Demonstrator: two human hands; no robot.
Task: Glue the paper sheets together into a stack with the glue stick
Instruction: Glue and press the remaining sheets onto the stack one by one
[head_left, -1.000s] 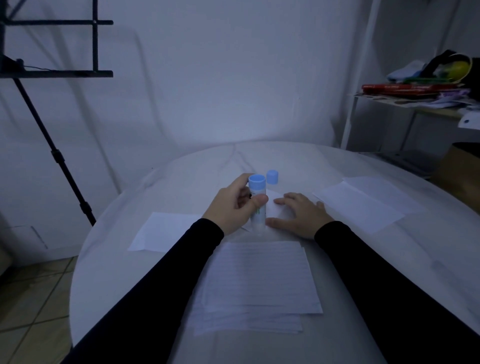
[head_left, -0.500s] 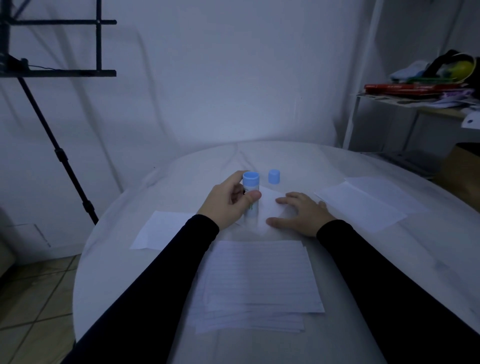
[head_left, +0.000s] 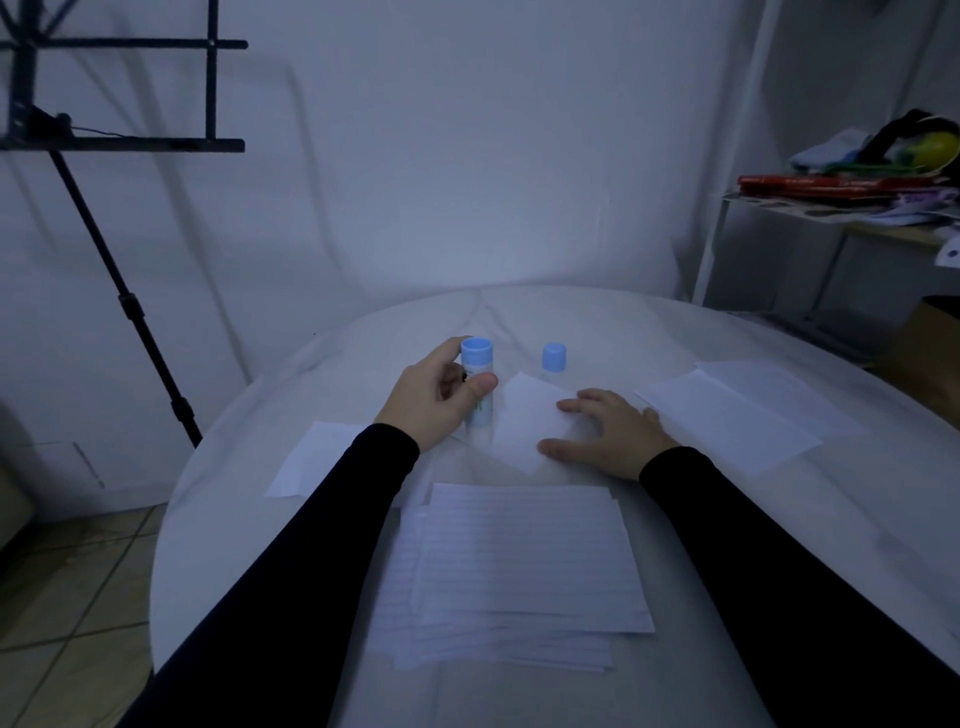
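Left hand: the left hand grips the glue stick, fingers and thumb wrapped round its barrel, upright, blue end up.
Glue stick: stands on or just over the table, its lower end at the left edge of the small sheet; light is dim, so whether the glue end touches paper I cannot tell.
Right hand: the right hand lies flat, fingers spread, pressing the right part of the small sheet to pin it.
Cap: the blue cap sits apart on the cloth, just behind the small sheet, so the stick reads as uncapped.
Stack: the lined stack lies nearest the body, edges slightly fanned.
Loose sheets: the right sheets lie well off to the right; the left sheet shows beside the left sleeve.
Step in hand: likely gluing the small sheet, or just finishing a pass.
Next move: probably needs the stick set aside, then the glued sheet lifted by its edges, turned and squared onto the stack, pressed flat without smearing.
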